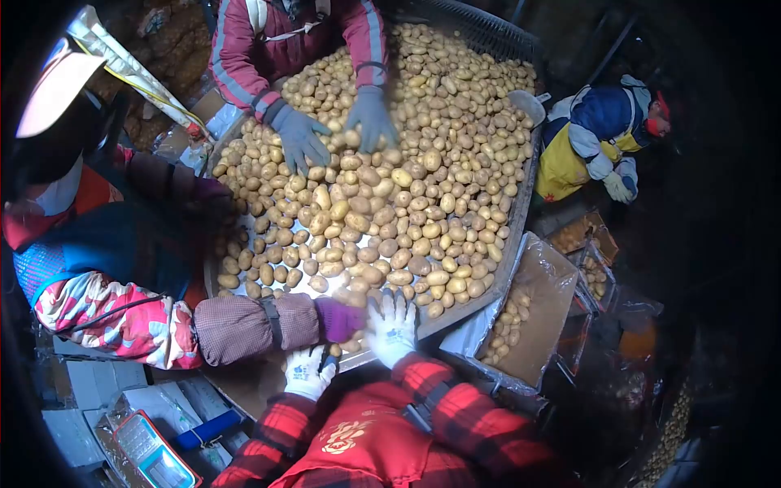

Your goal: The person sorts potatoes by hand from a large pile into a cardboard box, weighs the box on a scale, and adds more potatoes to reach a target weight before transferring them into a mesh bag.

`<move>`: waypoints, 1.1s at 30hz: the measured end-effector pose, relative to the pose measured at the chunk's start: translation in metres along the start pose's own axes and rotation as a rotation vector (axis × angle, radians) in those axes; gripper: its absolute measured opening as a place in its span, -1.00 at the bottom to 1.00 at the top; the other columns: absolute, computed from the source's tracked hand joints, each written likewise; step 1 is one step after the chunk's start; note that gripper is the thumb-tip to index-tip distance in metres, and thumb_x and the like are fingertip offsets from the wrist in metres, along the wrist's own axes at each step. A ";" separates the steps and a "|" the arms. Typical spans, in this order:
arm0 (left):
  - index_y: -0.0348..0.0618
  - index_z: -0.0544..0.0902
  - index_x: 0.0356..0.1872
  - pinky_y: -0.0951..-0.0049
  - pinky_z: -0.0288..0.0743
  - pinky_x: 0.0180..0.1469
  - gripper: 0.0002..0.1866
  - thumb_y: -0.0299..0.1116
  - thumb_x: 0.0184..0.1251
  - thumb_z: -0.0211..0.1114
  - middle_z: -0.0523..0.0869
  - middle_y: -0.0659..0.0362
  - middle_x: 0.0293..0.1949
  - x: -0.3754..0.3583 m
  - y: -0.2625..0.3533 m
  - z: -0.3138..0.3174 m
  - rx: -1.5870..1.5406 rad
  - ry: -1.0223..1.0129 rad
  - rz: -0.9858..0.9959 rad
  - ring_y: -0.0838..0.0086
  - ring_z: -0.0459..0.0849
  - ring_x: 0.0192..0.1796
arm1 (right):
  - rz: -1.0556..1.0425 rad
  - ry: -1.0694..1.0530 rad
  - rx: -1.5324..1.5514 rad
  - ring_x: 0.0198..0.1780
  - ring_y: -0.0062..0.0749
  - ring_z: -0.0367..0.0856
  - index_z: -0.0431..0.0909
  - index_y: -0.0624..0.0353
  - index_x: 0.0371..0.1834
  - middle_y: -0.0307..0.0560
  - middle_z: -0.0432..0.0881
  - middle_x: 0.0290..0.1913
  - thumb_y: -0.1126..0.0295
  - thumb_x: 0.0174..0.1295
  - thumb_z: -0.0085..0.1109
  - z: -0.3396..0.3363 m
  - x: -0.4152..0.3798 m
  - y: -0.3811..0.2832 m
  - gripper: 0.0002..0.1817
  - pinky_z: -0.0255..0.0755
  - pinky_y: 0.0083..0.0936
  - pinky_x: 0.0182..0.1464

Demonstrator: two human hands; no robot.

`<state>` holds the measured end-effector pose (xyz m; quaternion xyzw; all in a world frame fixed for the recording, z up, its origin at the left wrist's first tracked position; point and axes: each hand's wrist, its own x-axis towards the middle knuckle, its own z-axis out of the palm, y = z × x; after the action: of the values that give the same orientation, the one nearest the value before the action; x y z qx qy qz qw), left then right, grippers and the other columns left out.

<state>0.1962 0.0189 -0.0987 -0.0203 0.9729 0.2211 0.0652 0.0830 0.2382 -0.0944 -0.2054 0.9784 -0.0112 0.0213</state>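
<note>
Red plaid sleeves filled the bottom of the view, leading up to the person's two hands, both in white gloves. Their left hand was curled loosely at the near edge of the sorting tray, with something small and dark showing beside its fingers; what it was could not be told. Their right hand lay just beside it, fingers spread and palm down, touching the nearest potatoes at the tray's front rim. The potatoes lay heaped ahead of both hands, covering almost the whole tray up to its far mesh wall.

Just left of the left hand, a co-worker's arm in a brown checked sleeve reached across, ending in a purple glove that touched potatoes right next to the person's right hand. Far ahead of both hands, another co-worker in a maroon jacket pressed two grey gloves, fingers spread, onto the pile. Well off to the right of the right hand, beyond the tray's side, a third person in a blue and yellow jacket bent over. Near the right hand, below the tray's corner, stood an open cardboard box with potatoes inside. Close below the left hand, to its left, sat a weighing scale.
</note>
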 end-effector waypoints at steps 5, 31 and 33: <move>-0.02 0.71 0.10 -0.07 0.43 0.19 -0.60 -0.16 0.25 0.36 0.72 -0.01 0.00 -0.006 0.002 -0.015 -0.124 0.229 0.033 -0.01 0.63 0.10 | 0.001 0.120 0.159 0.51 0.07 0.29 0.45 -0.12 0.50 0.11 0.39 0.48 0.14 0.22 0.30 -0.043 -0.009 0.046 -0.30 -0.04 0.28 0.57; -0.17 0.57 0.10 0.25 0.58 0.10 -0.72 -0.20 0.67 0.07 0.65 0.19 -0.17 0.121 0.071 -0.050 -2.268 -0.441 -0.576 0.34 0.64 -0.11 | -0.315 -0.024 0.266 0.53 0.03 0.27 0.55 -0.07 0.40 -0.03 0.43 0.47 0.07 0.20 0.35 -0.018 0.086 0.073 -0.35 -0.01 0.30 0.55; -0.18 0.59 0.25 0.29 0.57 0.12 -0.62 -0.14 0.68 0.08 0.68 0.18 -0.13 0.115 0.068 -0.061 -2.373 -0.445 -0.795 0.35 0.65 -0.12 | -0.336 0.077 0.332 0.39 -0.07 0.44 0.56 -0.10 0.38 -0.11 0.47 0.44 0.21 0.21 0.32 -0.022 0.110 0.075 -0.41 0.29 0.08 0.37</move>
<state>0.0703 0.0526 -0.0303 -0.3179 0.0733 0.9169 0.2298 -0.0485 0.2634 -0.0786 -0.3583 0.9153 -0.1832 0.0152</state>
